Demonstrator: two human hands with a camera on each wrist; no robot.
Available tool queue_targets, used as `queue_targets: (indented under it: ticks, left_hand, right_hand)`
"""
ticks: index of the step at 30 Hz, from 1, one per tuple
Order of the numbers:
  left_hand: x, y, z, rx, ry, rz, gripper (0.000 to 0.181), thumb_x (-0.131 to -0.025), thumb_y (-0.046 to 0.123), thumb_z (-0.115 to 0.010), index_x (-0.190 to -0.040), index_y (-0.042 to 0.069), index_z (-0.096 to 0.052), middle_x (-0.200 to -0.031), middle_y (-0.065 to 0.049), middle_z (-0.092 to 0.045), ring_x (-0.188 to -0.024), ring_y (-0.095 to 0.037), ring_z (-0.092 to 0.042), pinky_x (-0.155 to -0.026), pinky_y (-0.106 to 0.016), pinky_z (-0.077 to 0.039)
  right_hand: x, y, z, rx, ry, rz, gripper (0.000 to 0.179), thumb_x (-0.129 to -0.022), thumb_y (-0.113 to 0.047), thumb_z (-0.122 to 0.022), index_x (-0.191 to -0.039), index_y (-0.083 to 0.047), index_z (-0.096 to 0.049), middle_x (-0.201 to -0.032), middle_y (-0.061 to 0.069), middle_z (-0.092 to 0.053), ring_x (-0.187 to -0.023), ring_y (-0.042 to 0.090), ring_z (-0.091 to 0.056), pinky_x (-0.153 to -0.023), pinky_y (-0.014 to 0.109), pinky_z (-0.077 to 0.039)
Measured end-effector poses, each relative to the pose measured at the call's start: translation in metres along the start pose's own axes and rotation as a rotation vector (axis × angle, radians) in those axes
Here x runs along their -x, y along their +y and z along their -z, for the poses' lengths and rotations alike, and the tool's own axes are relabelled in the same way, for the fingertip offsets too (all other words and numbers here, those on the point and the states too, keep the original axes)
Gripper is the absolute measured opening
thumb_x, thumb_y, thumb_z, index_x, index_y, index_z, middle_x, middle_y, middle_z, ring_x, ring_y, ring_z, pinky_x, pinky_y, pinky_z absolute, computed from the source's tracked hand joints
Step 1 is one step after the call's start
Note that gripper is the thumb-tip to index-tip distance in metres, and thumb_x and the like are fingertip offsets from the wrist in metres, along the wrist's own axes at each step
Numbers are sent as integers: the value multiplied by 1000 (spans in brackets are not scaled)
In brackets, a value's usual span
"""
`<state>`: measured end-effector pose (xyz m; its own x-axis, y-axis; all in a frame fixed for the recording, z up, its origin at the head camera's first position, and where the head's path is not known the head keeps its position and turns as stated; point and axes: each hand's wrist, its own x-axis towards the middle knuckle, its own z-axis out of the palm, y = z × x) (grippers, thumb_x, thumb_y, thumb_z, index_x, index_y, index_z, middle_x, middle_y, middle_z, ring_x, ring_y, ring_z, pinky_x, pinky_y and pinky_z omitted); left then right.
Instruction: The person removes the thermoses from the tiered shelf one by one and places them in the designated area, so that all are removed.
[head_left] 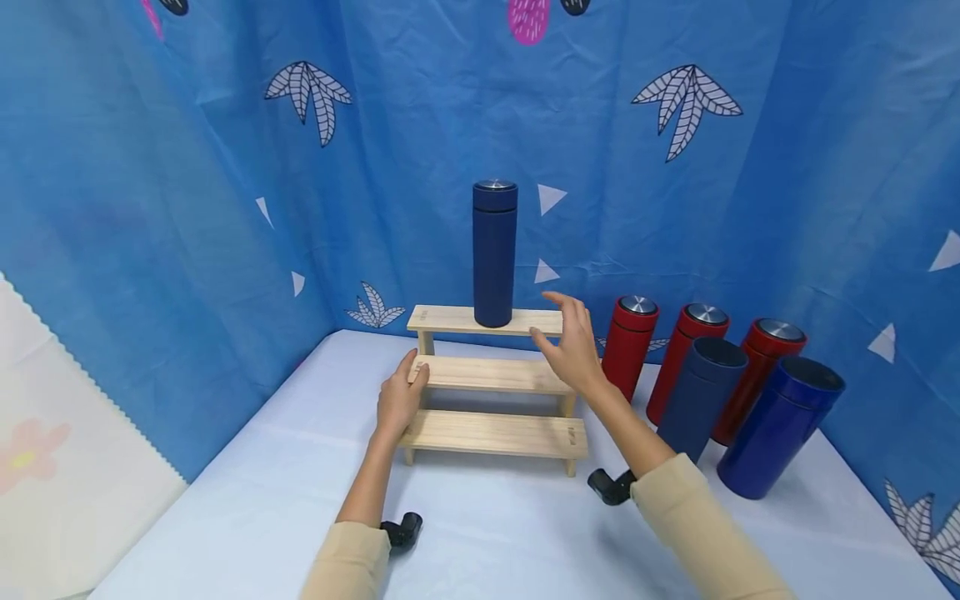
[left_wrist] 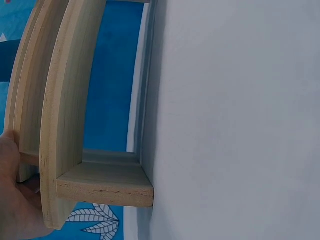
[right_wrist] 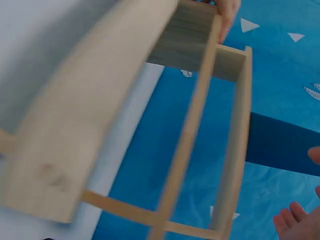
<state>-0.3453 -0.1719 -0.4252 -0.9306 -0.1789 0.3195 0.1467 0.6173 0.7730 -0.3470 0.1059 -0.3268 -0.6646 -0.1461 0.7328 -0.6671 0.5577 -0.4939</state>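
A three-tier wooden display stand (head_left: 491,432) stands on the white-covered table, and one tall dark-blue thermos bottle (head_left: 494,258) is upright on its top tier. At the stand's left end my left hand (head_left: 397,402) grips the middle board; in the left wrist view the thumb lies on the board and the fingers go under it. My right hand (head_left: 576,348) is by the right end of the top tier, fingers apart and holding nothing. It is to the right of the bottle, without touching it. In the right wrist view, only some fingertips (right_wrist: 295,220) show at the edge.
Right of the stand are several red bottles (head_left: 630,346) with silver lids, a matte blue bottle (head_left: 697,400) and a glossy blue bottle (head_left: 780,429). The right forearm passes close to them. A blue patterned curtain (head_left: 420,125) hangs behind the white tabletop (head_left: 247,517).
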Motion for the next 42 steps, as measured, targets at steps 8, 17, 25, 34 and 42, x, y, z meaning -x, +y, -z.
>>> queue_targets:
  ticks: [8, 17, 25, 34, 42]
  left_hand:
    - [0, 0, -1, 8, 11, -5, 57, -95, 44, -43, -142, 14, -36, -133, -17, -48, -111, -38, -53, -87, -52, -45]
    - [0, -1, 3, -1, 14, -6, 57, -95, 44, -44, -143, 14, -36, -134, -17, -48, -112, -39, -52, -87, -53, -44]
    - [-2, -2, 1, 17, 5, 4, 56, -95, 43, -45, -142, 14, -36, -134, -17, -47, -115, -39, -49, -91, -53, -41]
    - [-3, -1, 1, 4, 9, 2, 57, -95, 46, -44, -143, 15, -36, -133, -17, -48, -113, -40, -51, -88, -54, -43]
    - [-1, -1, 0, 4, 2, -8, 58, -95, 46, -43, -143, 14, -35, -133, -18, -48, -114, -40, -50, -89, -54, -42]
  right_hand:
    - [-64, 0, -7, -128, -97, -185, 89, -85, -31, -67, -148, -19, -7, -140, 21, -30, -126, 36, -37, -99, 51, -35]
    - [-92, -11, -32, -172, -99, -168, 105, -79, -34, -73, -146, -38, 8, -154, 5, -8, -132, 34, -30, -102, 51, -31]
    - [-91, -16, -53, -178, -155, -246, 111, -80, -32, -72, -139, -46, 22, -154, 7, -10, -132, 34, -30, -101, 54, -30]
    - [-72, -22, -49, -191, -68, -205, 110, -79, -33, -74, -140, -48, 16, -152, 4, -17, -129, 35, -35, -99, 54, -33]
    - [-20, -28, -25, -202, 29, -88, 106, -78, -29, -75, -146, -43, 5, -145, 10, -33, -120, 34, -46, -93, 51, -41]
